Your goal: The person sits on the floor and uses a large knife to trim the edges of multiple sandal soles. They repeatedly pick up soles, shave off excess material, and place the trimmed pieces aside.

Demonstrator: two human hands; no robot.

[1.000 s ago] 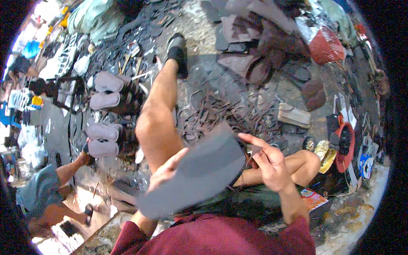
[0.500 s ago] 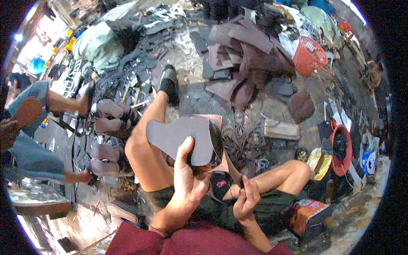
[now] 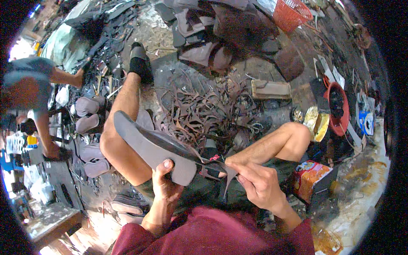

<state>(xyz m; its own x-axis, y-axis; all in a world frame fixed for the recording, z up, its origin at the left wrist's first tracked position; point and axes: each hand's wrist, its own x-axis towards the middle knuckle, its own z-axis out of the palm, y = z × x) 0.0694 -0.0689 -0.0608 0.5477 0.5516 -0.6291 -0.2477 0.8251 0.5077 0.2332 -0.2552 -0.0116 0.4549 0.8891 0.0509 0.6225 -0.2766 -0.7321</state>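
In my left hand [image 3: 165, 187] is a grey shoe sole [image 3: 148, 151], tilted over my lap with its side edge toward me. My thumb presses on its heel end, while the other fingers are hidden beneath. A thin dark strip [image 3: 230, 175] stretches from the heel end toward my right hand [image 3: 261, 185]. The fingers of that hand pinch the strip close to the sole. Whether a small tool is also in those fingers, I cannot tell.
Between my legs lies a heap of thin scrap strips [image 3: 199, 104]. Dark sheets [image 3: 238, 25] are piled beyond. A wooden block [image 3: 270, 89], red basin [image 3: 331, 102] and orange box [image 3: 313, 176] stand right. Several soles [image 3: 88, 123] and another person's leg [image 3: 66, 76] are left.
The sole has turned from face-on to a slanted, edge-on pose and shifted left. My right hand has come up with its fingers at the strip. The whole view has shifted too.
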